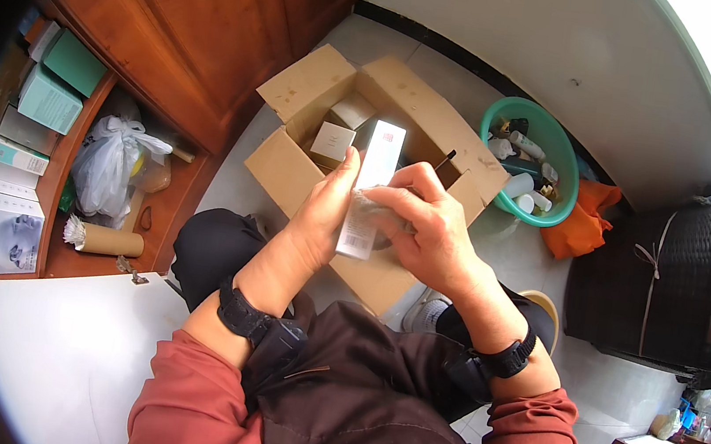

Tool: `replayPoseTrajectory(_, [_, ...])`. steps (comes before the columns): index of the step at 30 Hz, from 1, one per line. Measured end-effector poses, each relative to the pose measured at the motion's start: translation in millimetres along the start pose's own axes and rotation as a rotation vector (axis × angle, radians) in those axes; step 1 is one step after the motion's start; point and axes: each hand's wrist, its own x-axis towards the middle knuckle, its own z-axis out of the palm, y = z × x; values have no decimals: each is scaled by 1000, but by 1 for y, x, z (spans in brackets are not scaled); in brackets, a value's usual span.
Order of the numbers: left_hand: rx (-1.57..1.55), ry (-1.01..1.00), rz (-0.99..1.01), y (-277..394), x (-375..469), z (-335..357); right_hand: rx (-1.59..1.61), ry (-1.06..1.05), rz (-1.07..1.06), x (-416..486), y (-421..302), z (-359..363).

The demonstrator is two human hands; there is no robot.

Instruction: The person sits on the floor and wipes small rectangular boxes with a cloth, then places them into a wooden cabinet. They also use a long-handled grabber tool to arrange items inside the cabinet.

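Note:
My left hand (320, 211) grips a slim white carton (381, 152) with a small red mark near its far end and a barcode at the near end. A crumpled greyish cloth or wipe (371, 199) is pinched in my right hand (425, 224) and lies against the carton's face. Below both hands stands a cardboard box (295, 171) with its flaps spread. Inside it I see a pale square box (333, 141) and another carton (352, 111) behind; my hands hide part of the inside. A thin dark stick-like thing (446, 158) pokes up at the box's right side.
On the right, a green plastic basin (578, 169) holds several bottles, beside an orange bag (586, 217) and a black woven item (621, 281). The left cabinet holds product boxes (51, 98), a white plastic bag (113, 165) and a brown cylinder (110, 240). Its white door (67, 346) stands open.

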Motion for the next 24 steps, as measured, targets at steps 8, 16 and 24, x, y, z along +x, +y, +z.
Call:
replayPoseTrajectory(8, [202,-30,42,-15,2,8,-102,292,101,7,30,-5])
replayPoseTrajectory(16, [225,62,216,-14,3,-1,38,80,46,-19,6,12])
replayPoseTrajectory(24, [213,-100,84,-23,2,-2,-66,269,89,-2,24,11])
